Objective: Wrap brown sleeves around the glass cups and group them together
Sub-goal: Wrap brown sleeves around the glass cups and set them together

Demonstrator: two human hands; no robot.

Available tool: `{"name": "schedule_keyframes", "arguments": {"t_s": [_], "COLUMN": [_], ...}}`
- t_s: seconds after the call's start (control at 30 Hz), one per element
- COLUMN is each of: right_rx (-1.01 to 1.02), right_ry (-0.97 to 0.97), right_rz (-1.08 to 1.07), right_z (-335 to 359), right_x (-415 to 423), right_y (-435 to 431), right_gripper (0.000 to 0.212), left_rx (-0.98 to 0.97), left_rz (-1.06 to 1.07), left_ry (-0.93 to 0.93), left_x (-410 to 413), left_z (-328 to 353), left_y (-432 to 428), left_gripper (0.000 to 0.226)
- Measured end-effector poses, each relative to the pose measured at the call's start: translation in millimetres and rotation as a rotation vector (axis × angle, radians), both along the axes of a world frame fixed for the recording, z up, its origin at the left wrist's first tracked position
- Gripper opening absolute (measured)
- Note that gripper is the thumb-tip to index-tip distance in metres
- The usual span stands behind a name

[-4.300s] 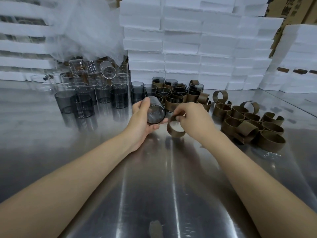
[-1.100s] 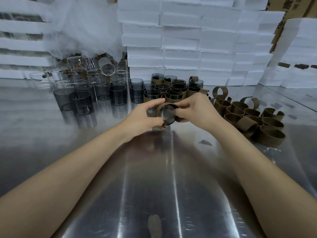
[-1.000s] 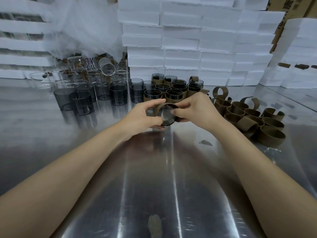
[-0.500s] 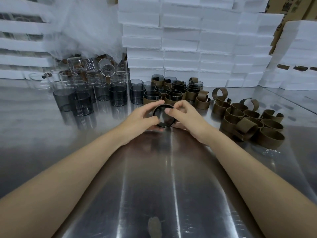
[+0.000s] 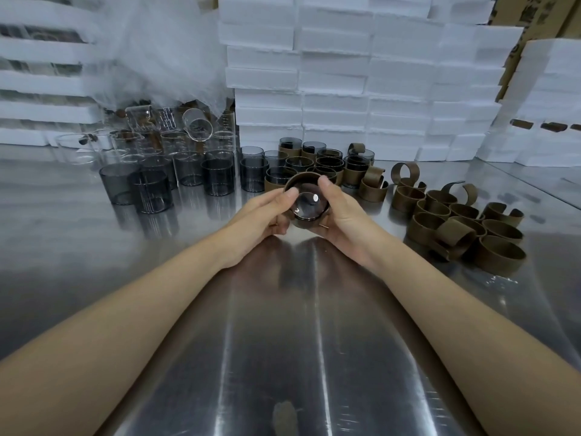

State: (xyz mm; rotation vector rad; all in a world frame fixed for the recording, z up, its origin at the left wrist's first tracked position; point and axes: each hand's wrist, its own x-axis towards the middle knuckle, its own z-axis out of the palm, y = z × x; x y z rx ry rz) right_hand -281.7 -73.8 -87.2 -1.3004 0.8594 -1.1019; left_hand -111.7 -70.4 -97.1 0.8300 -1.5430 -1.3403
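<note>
Both hands grasp one glass cup (image 5: pixel 307 205) held just above the middle of the steel tabletop (image 5: pixel 283 341), tipped so its round end faces the camera. A brown sleeve (image 5: pixel 300 177) is wrapped around it. The left hand (image 5: pixel 261 215) and right hand (image 5: pixel 342 215) curl round opposite sides, thumbs on the upper rim. Just behind, toward the far edge, stands a cluster of sleeved cups (image 5: pixel 327 165); bare grey cups (image 5: pixel 217 176) stand to its left. Loose sleeves (image 5: pixel 456 221) lie heaped toward the right edge. White foam boxes (image 5: pixel 361 73) are stacked behind.
</note>
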Motion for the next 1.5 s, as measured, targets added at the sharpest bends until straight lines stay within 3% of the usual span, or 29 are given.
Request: {"name": "schedule_keyframes", "arguments": {"t_s": [0.13, 0.3, 0.6, 0.73, 1.0, 1.33, 1.5], "right_rx": [0.049, 0.14, 0.311, 0.331, 0.312, 0.31, 0.298], "right_ry": [-0.09, -0.248, -0.53, -0.637, -0.701, -0.731, -0.726], "right_rz": [-0.011, -0.042, -0.03, -0.007, 0.042, 0.047, 0.052], "right_z": [2, 3, 6, 6, 5, 5, 5], "right_x": [1, 9, 15, 13, 10, 11, 11], "right_y": [-2, -3, 0, -2, -3, -6, -7], "right_gripper": [0.068, 0.05, 0.052, 0.031, 0.023, 0.022, 0.024], "left_rx": [0.051, 0.109, 0.139, 0.157, 0.174, 0.183, 0.175], "left_rz": [-0.03, -0.04, -0.017, -0.016, -0.072, -0.144, -0.156], "left_ry": [0.07, 0.142, 0.162, 0.168, 0.188, 0.266, 0.278], "left_x": [-5, -7, -12, -12, -8, -7, -7], "left_z": [1, 2, 5, 7, 9, 7, 6], "left_y": [1, 1, 3, 5, 5, -1, -6], "left_gripper": [0.04, 0.035, 0.046, 0.045, 0.039, 0.059, 0.058]}}
